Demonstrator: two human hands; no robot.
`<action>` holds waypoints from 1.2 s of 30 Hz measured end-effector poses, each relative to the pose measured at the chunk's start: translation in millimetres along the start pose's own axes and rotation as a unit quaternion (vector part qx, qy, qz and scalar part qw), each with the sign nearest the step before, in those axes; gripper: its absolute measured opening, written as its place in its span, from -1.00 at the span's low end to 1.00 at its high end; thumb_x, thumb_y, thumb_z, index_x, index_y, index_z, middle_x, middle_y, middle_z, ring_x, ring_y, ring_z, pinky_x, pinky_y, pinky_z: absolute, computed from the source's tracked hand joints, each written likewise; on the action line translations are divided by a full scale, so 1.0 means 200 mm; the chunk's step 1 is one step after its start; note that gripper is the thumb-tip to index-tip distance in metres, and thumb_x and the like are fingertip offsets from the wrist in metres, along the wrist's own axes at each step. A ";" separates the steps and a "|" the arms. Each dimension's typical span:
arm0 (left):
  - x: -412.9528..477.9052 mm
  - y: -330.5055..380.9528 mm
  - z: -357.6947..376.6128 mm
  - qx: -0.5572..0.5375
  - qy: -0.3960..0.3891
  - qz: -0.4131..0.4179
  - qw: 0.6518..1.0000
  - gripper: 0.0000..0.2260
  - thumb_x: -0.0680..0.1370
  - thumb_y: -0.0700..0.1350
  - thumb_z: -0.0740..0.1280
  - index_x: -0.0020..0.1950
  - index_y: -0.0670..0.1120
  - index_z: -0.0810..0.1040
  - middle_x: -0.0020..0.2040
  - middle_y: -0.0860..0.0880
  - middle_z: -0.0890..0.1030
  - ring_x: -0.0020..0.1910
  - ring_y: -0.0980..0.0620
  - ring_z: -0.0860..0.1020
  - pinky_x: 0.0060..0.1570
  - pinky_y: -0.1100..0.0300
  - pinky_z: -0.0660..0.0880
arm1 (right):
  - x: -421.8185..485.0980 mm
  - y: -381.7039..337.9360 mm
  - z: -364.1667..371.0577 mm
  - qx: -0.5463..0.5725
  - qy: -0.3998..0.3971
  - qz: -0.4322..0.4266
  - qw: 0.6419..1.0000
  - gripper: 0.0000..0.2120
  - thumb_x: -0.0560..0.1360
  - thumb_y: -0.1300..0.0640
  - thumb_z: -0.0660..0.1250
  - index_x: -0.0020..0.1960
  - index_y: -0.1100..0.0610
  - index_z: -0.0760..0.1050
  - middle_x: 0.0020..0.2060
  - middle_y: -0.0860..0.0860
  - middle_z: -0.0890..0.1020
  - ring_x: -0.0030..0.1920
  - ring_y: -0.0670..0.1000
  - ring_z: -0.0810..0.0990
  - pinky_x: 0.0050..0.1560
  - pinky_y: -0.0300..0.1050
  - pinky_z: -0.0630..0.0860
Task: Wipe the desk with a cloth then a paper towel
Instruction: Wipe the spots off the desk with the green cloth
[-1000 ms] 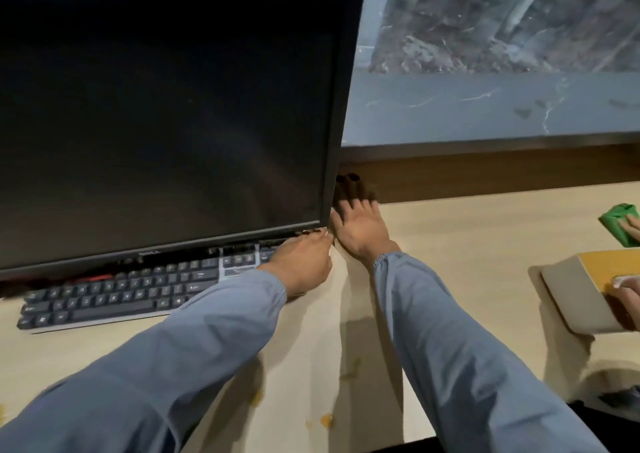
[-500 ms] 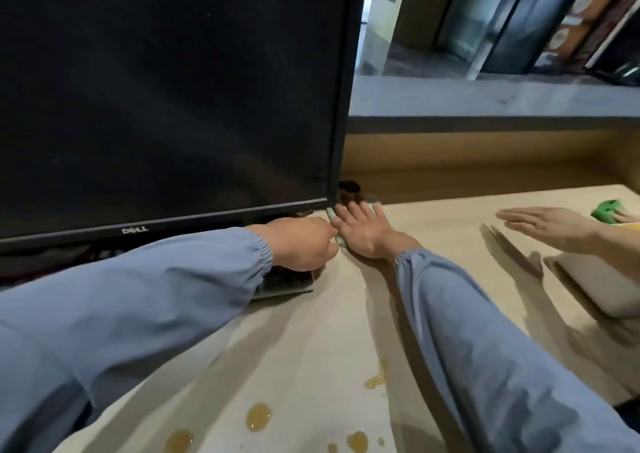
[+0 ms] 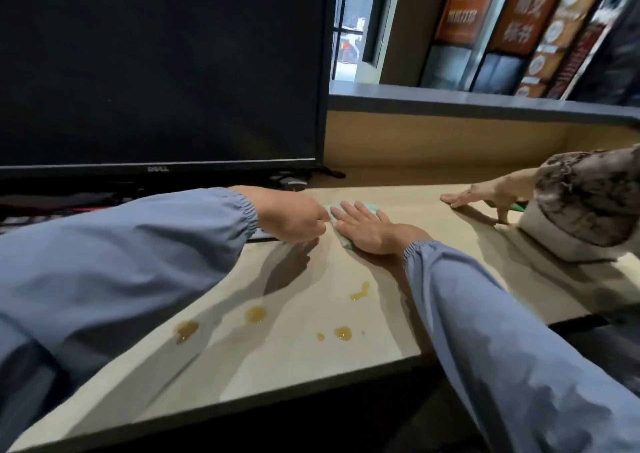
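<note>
right hand [image 3: 367, 225] flat hiding most of cloth [image 3: 346, 243], left hand [image 3: 294, 218] fisted

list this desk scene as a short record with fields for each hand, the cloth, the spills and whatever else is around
desk: light wood top
cloth: light green, lying flat on desk
right hand: flat on cloth, fingers straight, covering most of it
left hand: fingers curled, by cloth's left edge; grip on anything unclear
spills: several amber drops nearer the front edge, unwiped
monitor: Dell, screen dark
other person's hand: resting on desk, far right
</note>
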State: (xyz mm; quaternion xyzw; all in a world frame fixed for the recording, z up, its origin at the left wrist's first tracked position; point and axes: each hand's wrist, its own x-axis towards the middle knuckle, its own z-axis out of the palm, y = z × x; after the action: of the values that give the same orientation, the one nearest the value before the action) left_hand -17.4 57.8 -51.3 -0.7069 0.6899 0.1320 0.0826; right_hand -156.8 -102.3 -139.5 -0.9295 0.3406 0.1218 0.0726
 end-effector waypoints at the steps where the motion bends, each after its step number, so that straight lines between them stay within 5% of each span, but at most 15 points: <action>1: -0.05 0.02 0.02 -0.003 0.005 0.001 1.000 -0.57 0.76 -0.03 0.07 0.63 -0.07 0.33 0.59 -0.10 0.39 0.53 -0.11 0.38 0.50 0.07 0.30 | -0.06 -0.01 0.02 0.003 -0.003 -0.001 1.000 -0.47 0.71 -0.18 -0.24 0.65 -0.16 -0.25 0.64 -0.10 -0.23 0.63 0.00 -0.27 0.56 0.18 -0.26; 25: -0.70 0.28 0.60 -0.090 0.291 -0.019 0.952 -0.65 0.71 0.02 0.17 0.47 -0.01 0.50 0.44 0.03 0.51 0.44 0.02 0.42 0.46 0.06 0.32 | -0.90 -0.19 0.29 0.007 0.051 -0.007 0.999 -0.46 0.71 0.02 -0.16 0.66 -0.11 -0.23 0.65 -0.06 -0.20 0.63 0.02 -0.24 0.59 0.18 -0.20; 36: -0.76 0.22 0.87 -0.031 0.426 -0.102 0.899 -0.65 0.67 0.09 0.17 0.26 -0.07 0.61 0.15 -0.01 0.60 0.15 -0.06 0.56 0.10 -0.03 0.44 | -0.96 -0.34 0.36 0.020 0.066 -0.014 0.998 -0.46 0.70 -0.05 -0.21 0.65 -0.14 -0.26 0.64 -0.11 -0.24 0.62 0.00 -0.30 0.58 0.14 -0.27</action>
State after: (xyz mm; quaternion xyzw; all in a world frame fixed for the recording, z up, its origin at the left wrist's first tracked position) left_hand -76.1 253.5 -168.8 -0.7641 0.5792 -0.1698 -0.2278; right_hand -267.6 82.8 -152.7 -0.9384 0.3342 0.0522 0.0701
